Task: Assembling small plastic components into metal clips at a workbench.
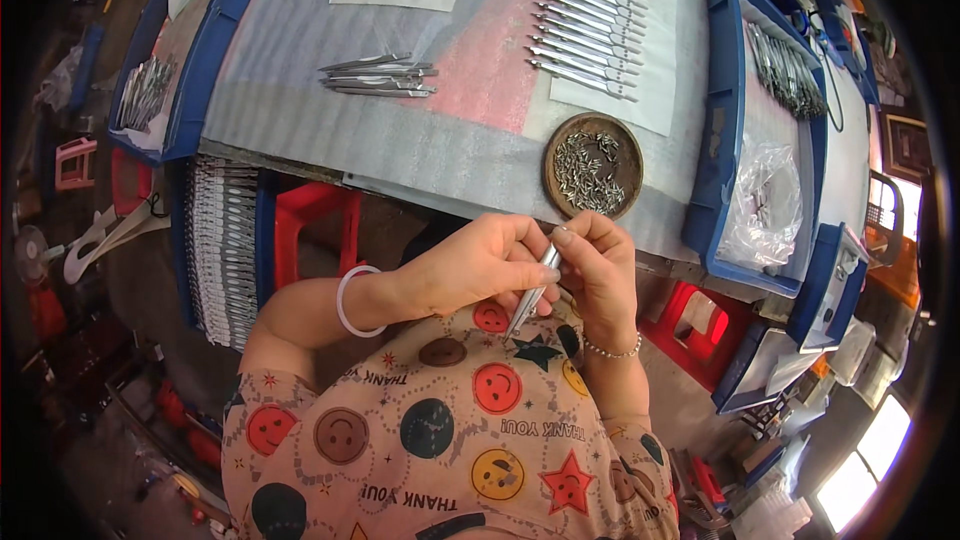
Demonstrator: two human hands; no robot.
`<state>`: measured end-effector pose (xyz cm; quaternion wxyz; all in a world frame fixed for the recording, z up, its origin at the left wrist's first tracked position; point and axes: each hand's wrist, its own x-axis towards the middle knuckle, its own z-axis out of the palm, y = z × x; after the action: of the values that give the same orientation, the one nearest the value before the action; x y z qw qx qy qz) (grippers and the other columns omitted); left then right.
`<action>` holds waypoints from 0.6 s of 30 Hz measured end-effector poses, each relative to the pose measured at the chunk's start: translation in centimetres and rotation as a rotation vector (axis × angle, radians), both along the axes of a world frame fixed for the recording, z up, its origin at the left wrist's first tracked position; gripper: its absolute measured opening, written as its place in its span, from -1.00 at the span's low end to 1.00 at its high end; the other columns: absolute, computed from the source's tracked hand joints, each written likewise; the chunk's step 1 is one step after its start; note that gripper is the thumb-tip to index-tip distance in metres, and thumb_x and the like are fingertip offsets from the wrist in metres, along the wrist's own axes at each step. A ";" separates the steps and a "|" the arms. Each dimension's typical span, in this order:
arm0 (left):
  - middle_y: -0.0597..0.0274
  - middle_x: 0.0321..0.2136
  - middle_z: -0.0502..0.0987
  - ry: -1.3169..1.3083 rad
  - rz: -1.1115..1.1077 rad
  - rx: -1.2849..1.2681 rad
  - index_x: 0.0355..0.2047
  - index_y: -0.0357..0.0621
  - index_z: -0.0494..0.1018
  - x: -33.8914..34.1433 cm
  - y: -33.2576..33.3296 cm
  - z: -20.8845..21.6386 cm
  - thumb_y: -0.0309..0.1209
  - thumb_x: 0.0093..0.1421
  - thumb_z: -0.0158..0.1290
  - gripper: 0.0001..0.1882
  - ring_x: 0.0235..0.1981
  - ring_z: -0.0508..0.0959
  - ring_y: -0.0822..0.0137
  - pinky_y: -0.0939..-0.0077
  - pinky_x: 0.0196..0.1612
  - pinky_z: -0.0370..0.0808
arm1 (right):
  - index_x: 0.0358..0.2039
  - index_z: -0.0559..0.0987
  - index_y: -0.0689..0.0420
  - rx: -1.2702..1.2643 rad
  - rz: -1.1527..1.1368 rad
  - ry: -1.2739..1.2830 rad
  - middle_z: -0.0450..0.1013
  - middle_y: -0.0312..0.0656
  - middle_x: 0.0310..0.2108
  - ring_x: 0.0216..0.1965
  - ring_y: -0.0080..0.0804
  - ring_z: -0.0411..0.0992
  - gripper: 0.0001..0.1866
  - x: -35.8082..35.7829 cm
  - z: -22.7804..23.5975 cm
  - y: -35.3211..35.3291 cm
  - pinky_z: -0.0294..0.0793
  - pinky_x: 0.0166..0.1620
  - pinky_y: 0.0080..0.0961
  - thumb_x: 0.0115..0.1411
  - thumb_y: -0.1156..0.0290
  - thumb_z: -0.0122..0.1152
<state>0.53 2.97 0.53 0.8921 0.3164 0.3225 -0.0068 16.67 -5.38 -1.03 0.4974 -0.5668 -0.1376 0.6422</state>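
A slim silver metal tool with a pointed lower end (529, 302) slants between my hands, close to my patterned top. My left hand (478, 265) is closed round its shaft, thumb along it. At the tool's upper end my right hand (604, 265) pinches with thumb and forefinger; whether a small part is also between them is hidden. Just beyond my fingers, on the table's near edge, stands a round brown bowl (553, 168) holding many tiny metal pins or screws (592, 172).
Similar silver tools (590, 25) lie in a neat row on white paper at far right. Left of them is a loose pile of thin metal pieces (380, 74). Blue bins (716, 130) flank the table (300, 130). Red stools (690, 332) stand below its edge.
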 end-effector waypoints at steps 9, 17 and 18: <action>0.00 -0.35 0.52 0.010 -0.043 -0.091 -0.27 -0.33 0.29 1.5 0.7 0.6 -0.48 0.22 0.00 -0.83 -0.34 0.61 0.28 0.58 -0.38 0.57 | -0.52 0.45 0.15 0.030 -0.069 -0.052 0.37 -0.41 -0.61 -0.66 -0.77 0.22 -0.87 0.6 -0.6 -0.3 0.12 -0.63 -0.82 0.13 0.46 0.19; -0.01 -0.35 0.52 0.028 -0.072 -0.073 -0.28 -0.34 0.29 2.4 1.2 0.8 -0.47 0.22 -0.01 -0.83 -0.33 0.60 0.23 0.55 -0.37 0.57 | -0.51 0.46 0.16 0.044 -0.126 -0.027 0.38 -0.40 -0.61 -0.66 -0.77 0.22 -0.88 0.9 -0.2 0.0 0.11 -0.63 -0.82 0.13 0.47 0.18; -0.01 -0.35 0.52 0.027 -0.074 -0.070 -0.28 -0.34 0.29 2.4 1.2 0.8 -0.47 0.22 -0.01 -0.83 -0.33 0.60 0.23 0.55 -0.37 0.57 | -0.51 0.46 0.15 0.043 -0.133 -0.020 0.38 -0.40 -0.61 -0.66 -0.77 0.22 -0.88 0.9 -0.4 -0.1 0.11 -0.63 -0.82 0.13 0.47 0.18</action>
<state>2.90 4.16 1.32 0.8974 0.2963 0.3222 -0.0552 17.58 -5.47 -1.44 0.5495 -0.5704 -0.1182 0.5989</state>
